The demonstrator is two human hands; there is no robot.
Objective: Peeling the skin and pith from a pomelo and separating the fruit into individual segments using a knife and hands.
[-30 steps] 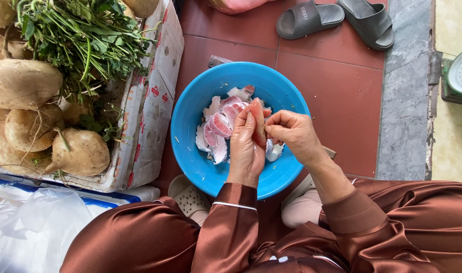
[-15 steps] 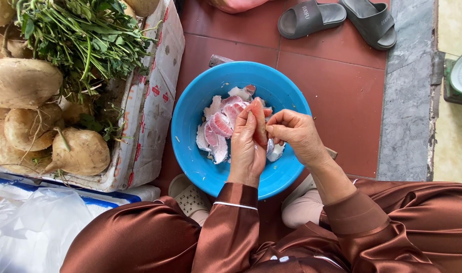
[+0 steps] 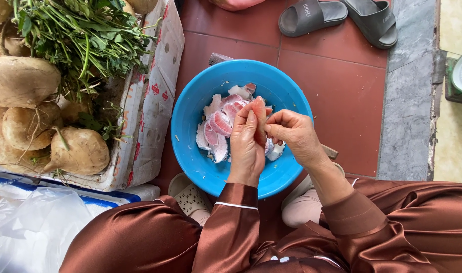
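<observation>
You're gripping a pink pomelo segment over the blue plastic basin, left hand and right hand together on it. Peeled segments are lying inside the basin.

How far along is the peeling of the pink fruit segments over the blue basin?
Done: several peeled pink segments and white peel scraps lie in the blue basin. In hand: the left hand and right hand hold one segment between them over the basin. Left: that segment; no unpeeled ones show elsewhere.
</observation>
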